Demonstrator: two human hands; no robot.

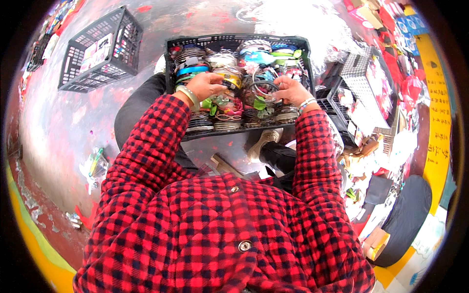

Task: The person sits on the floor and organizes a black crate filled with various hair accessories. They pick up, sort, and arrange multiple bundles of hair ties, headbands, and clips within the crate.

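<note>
A black plastic crate [171, 53] rests on my lap, packed with clear packets of colourful hairbands. My left hand [204, 86] lies on the packets at the crate's left middle, fingers curled around one clear packet [221, 100] with green inside. My right hand [288, 89] is at the right middle, fingers closed on another clear packet of hairbands [261, 93]. Both hands are close together over the crate's near half. Red and black checked sleeves cover both forearms.
An empty-looking black crate [100, 49] with a card inside stands on the floor at far left. White and black baskets [359, 78] and heaps of packaging crowd the right side. A white shoe [261, 142] shows below the crate. Litter lies on the floor at left.
</note>
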